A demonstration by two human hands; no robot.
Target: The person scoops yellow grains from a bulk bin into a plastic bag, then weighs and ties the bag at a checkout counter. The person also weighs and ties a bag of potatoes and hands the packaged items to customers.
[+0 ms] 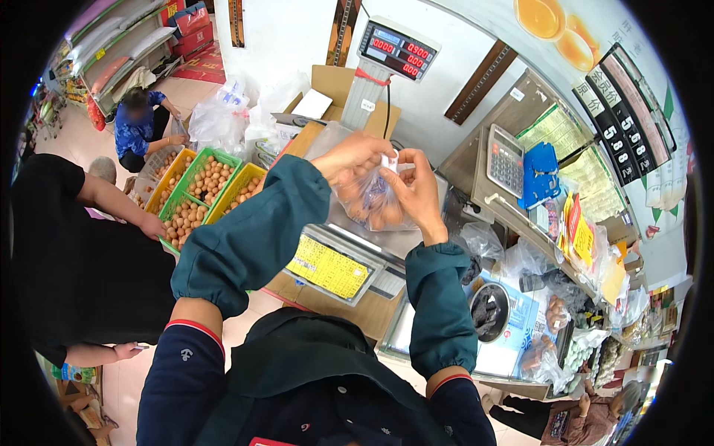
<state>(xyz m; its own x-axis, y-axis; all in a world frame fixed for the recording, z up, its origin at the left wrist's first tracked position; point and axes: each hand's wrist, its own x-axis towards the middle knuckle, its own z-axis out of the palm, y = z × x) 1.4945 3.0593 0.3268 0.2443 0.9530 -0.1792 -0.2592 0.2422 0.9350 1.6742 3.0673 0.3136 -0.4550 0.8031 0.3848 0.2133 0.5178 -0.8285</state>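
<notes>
A clear plastic bag of brown eggs (385, 209) rests on the metal pan of an electronic scale (348, 214). Above it, my left hand (360, 156) pinches the gathered neck of the bag from the left. From the right, my right hand (414, 187) grips the same neck, thumb and fingers close to a small white piece (389, 161) at the top. Whether that piece is a tag or twisted plastic, I cannot tell. The scale's lit display (399, 49) stands on a post behind the bag. A yellow chart (332, 265) lies on the scale's near side.
Green and yellow crates of eggs (209, 178) stand at the left, where a person in black (83, 251) touches one. Another person crouches beyond. At the right are a calculator (505, 161), a dark bowl (490, 312) and bagged eggs (540, 357). A person stands at the lower right.
</notes>
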